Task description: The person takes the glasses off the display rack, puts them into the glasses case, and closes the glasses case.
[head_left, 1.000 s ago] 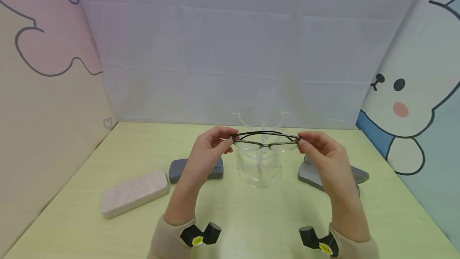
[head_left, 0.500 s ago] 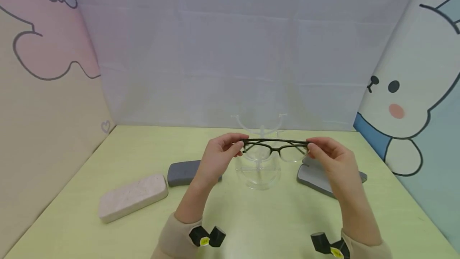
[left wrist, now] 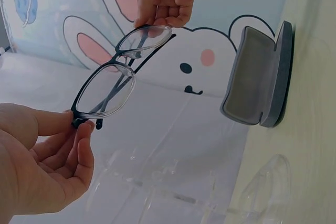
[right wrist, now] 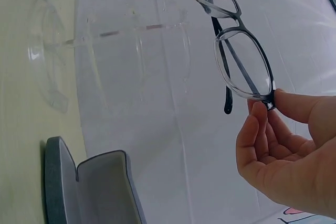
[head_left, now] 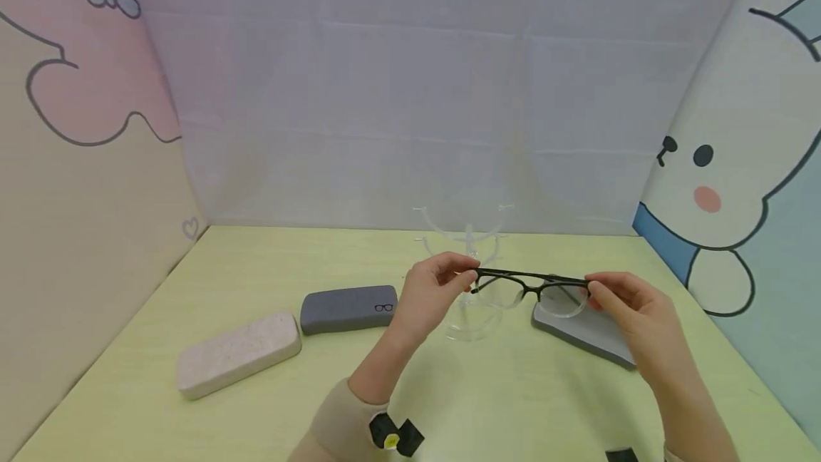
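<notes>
- I have moved the glasses [head_left: 532,289] to my right, away from the clear stand [head_left: 466,262] and over the open gray case [head_left: 586,337].
- My left hand [head_left: 432,291] and right hand [head_left: 631,309] each pinch one end of the frame.
- The arms look folded, ready for the case.
- The green table [head_left: 192,433] also holds a shut gray case [head_left: 348,308] and a pink case [head_left: 239,353], with bunny walls around.

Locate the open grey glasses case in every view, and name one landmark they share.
Head: open grey glasses case right of centre, behind the right hand.
Left wrist: upper right.
Right wrist: bottom left.
Shared landmark: black-framed glasses held at both ends.
</notes>
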`<state>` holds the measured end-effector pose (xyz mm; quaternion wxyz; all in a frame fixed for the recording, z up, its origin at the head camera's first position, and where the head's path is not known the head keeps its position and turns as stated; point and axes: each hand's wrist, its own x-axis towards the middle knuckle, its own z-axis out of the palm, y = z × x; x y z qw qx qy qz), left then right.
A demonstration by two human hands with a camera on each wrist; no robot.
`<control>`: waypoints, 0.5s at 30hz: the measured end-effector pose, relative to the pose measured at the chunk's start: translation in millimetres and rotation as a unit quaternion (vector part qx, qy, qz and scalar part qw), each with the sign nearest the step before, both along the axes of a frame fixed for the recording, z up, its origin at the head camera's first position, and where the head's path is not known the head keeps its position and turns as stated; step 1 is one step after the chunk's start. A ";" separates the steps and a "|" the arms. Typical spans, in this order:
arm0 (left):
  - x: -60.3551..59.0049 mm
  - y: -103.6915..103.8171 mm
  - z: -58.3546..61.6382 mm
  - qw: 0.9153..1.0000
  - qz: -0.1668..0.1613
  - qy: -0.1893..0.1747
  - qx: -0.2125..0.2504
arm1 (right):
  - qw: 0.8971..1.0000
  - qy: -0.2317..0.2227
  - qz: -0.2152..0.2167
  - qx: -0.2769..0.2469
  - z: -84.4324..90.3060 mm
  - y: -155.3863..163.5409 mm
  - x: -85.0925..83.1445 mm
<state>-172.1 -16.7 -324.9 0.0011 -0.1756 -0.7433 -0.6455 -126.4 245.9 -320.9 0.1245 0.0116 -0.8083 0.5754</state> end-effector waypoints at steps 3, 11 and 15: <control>-4.4 9.5 -11.2 1.000 -0.002 -0.006 0.003 | 1.000 -0.006 -0.008 0.021 -5.3 9.6 2.3; -1.1 34.0 -23.2 1.000 -0.007 -0.011 -0.027 | 0.998 -0.032 -0.030 0.044 -20.5 33.6 5.3; 0.4 45.4 -28.1 0.999 -0.010 -0.013 -0.045 | 0.996 -0.055 -0.049 0.060 -28.1 44.1 5.4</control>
